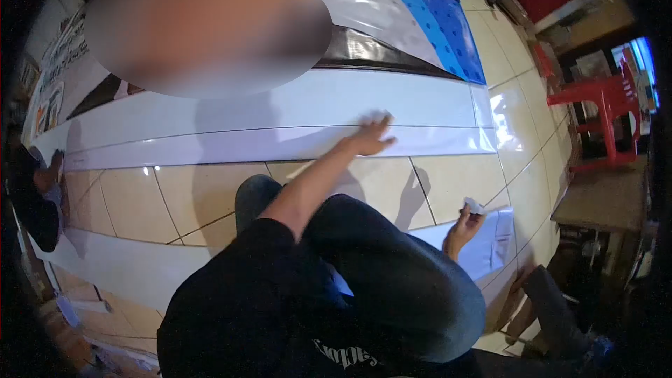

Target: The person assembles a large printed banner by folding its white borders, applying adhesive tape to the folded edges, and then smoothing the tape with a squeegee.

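Note:
A large printed vinyl banner [308, 108] lies spread on the floor, with a wide white border along its near side and a line running along it. Over the right part of that border is my left hand [371, 135], fingers spread, holding nothing. My right hand [462, 229] is to the right of my knee, fingers closed on a small white piece [474, 206] whose kind I cannot tell. Beneath that hand, a white strip [486, 241] of sheet lies on the tiles, partly hidden by my legs.
At the left edge another person's hand [50, 173] is by the banner's border. Cream floor tiles [189, 196] show between banner and strip. A red plastic chair [605, 101] stands at the right, near a wooden surface [602, 192]. A blurred oval covers part of the banner.

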A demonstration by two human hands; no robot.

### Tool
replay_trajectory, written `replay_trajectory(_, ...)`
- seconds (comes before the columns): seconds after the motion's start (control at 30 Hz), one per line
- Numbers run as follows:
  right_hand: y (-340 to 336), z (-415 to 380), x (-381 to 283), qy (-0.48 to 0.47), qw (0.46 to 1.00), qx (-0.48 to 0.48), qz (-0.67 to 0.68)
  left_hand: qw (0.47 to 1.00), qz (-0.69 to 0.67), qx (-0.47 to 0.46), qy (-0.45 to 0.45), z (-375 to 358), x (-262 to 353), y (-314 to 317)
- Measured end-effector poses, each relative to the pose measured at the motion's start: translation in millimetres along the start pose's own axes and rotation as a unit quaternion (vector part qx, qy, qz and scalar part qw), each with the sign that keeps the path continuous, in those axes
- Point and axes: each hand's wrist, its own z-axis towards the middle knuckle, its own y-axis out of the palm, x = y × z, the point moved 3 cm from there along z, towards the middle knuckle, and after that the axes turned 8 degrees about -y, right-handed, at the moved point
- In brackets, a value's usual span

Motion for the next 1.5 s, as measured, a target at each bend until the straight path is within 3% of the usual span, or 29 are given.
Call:
replay_trajectory(0.07, -31.0, 8.9, -16.3, -0.025, 0.997, 0.061, 0.032, 0.977, 0.084, 0.185, -0.071, -32.0, -39.1, -32.0)
replay_trajectory(0.13, -75.0, 24.6, -16.4, -0.044, 0.998, 0.045, -0.020, 0.914, 0.145, 0.204, -0.319, -79.7, -68.4, -44.9)
replay_trajectory(0.2, -72.5, 52.0, -46.7, -0.076, 0.996, 0.049, 0.016, 0.908, 0.137, 0.156, -0.364, -113.2, -87.7, -34.1)
replay_trajectory(0.23, -70.4, 69.1, -50.9, -0.088, 0.996, 0.025, 0.020, 0.909, 0.147, 0.150, -0.360, -113.7, -90.9, -24.4)
replay_trajectory(0.3, -59.5, 108.1, -57.8, -0.112, 0.993, -0.032, 0.007, 0.899, 0.181, 0.222, -0.332, -113.2, -99.1, -6.8)
replay_trajectory(0.53, 54.8, 240.7, -97.2, -0.184, 0.966, -0.178, 0.023, 0.935, 0.232, 0.163, -0.211, -51.3, -31.7, 20.3)
replay_trajectory(0.67, 142.1, 297.5, -103.9, -0.220, 0.947, -0.234, -0.026, 0.954, 0.181, 0.164, -0.176, -7.9, 21.4, 54.1)
replay_trajectory(0.8, 196.6, 342.1, -49.2, -0.196, 0.932, -0.298, -0.068, 0.975, 0.167, 0.108, -0.100, 44.0, 67.8, 76.6)
replay_trajectory(0.87, 220.7, 353.7, -10.5, -0.168, 0.932, -0.321, 0.025, 0.981, 0.156, 0.076, -0.085, 61.5, 79.4, 80.2)
replay_trajectory(0.93, 248.3, 366.6, 28.0, -0.163, 0.929, -0.328, 0.043, 0.987, 0.149, 0.049, -0.048, 76.1, 88.8, 81.1)
replay_trajectory(1.0, 269.4, 375.9, 54.7, -0.135, 0.973, -0.182, 0.034, 0.991, 0.121, 0.033, -0.047, 82.3, 89.4, 79.8)
replay_trajectory(1.03, 267.6, 389.9, 59.8, -0.065, 0.964, -0.258, -0.024, 0.992, 0.117, 0.032, -0.038, 87.9, 91.7, 81.0)
replay_trajectory(1.07, 269.9, 397.2, 67.9, -0.057, 0.962, -0.265, -0.030, 0.993, 0.112, 0.030, -0.027, 89.1, 96.8, 82.0)
replay_trajectory(1.13, 275.4, 416.1, 88.9, -0.059, 0.972, -0.224, -0.027, 0.993, 0.110, 0.017, -0.034, 93.2, 97.9, 84.7)
replay_trajectory(1.17, 270.8, 429.7, 111.2, -0.073, 0.966, -0.242, 0.057, 0.992, 0.119, 0.011, -0.037, 97.0, 98.5, 87.0)
replay_trajectory(1.3, 249.3, 460.8, 145.3, -0.079, 0.979, -0.189, -0.005, 0.989, 0.138, -0.003, -0.057, 97.6, 103.4, 84.4)
replay_trajectory(1.4, 179.0, 470.7, 183.9, -0.055, 0.995, -0.082, -0.010, 0.982, 0.169, -0.029, -0.078, 98.4, 111.5, 78.1)
replay_trajectory(1.5, 67.8, 452.9, 241.7, -0.019, 0.987, 0.025, -0.155, 0.981, 0.176, -0.027, -0.079, 99.9, 111.0, 76.6)
